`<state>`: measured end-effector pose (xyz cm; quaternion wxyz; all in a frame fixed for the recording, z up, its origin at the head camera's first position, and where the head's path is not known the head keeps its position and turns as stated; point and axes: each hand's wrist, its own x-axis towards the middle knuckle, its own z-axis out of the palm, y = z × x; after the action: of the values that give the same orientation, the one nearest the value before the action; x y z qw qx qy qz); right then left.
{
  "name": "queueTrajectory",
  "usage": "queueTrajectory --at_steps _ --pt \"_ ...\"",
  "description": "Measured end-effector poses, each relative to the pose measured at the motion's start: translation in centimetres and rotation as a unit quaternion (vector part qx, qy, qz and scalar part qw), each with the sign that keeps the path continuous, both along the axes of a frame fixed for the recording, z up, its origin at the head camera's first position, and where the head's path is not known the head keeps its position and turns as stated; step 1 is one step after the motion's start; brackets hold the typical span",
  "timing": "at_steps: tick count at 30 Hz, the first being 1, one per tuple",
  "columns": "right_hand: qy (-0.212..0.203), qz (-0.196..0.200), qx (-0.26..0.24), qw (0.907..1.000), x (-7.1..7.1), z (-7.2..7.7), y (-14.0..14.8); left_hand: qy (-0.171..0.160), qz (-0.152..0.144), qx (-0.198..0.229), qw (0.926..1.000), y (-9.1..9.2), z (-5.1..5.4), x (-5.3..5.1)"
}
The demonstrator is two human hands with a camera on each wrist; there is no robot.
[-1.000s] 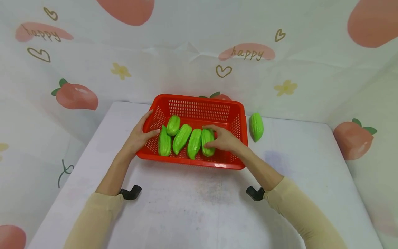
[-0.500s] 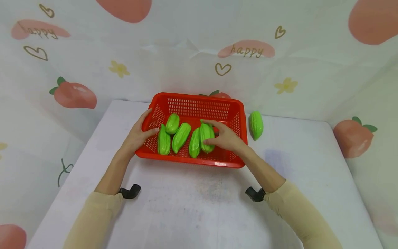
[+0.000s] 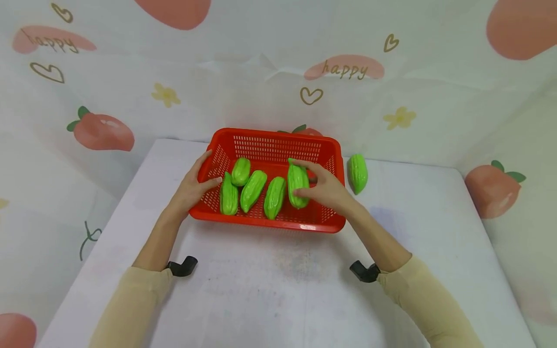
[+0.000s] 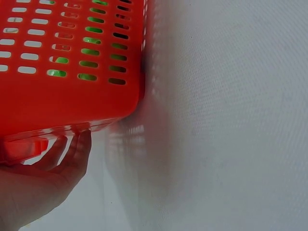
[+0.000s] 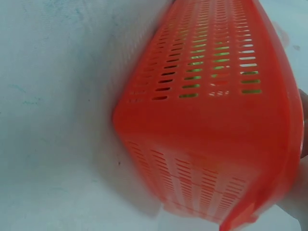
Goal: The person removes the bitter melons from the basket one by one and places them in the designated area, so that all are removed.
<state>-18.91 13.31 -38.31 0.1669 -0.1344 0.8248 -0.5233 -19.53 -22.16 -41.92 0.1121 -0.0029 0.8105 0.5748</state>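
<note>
A red plastic basket (image 3: 261, 222) with slotted walls stands at the back of the table. Inside it, toward the left and middle, several bright green bitter melons (image 3: 253, 191) lie apart or leaning together. My left hand (image 3: 190, 189) grips the basket's left side, thumb over the rim; the left wrist view shows its fingers (image 4: 79, 154) against the outer wall. My right hand (image 3: 326, 191) pinches another bitter melon (image 3: 298, 183) between thumb and fingers, over the right part of the basket. The basket's wall (image 5: 192, 120) hides most of that hand in the right wrist view.
One more bitter melon (image 3: 358, 174) lies on the white table (image 3: 278, 290) just right of the basket. A patterned white cloth (image 3: 261, 92) hangs close behind. Black wrist-worn pieces (image 3: 183, 267) stick out by both sleeves.
My right hand has taken its bitter melon up and away from the neighbouring one, then shifted it to the right. The left hand stays at the basket's side. The head view has tilted slightly.
</note>
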Motion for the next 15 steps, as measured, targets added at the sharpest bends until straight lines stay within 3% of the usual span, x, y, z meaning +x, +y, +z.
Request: queueTrajectory --at_steps 7,15 --pt "0.021 -0.041 0.004 0.9989 0.6 0.9 0.9 -0.002 -0.005 0.008 1.0000 0.1 0.2 0.0" --pt "0.037 -0.055 0.003 0.9978 0.7 1.5 1.9 -0.012 -0.004 0.014 0.9998 0.1 0.6 0.0"
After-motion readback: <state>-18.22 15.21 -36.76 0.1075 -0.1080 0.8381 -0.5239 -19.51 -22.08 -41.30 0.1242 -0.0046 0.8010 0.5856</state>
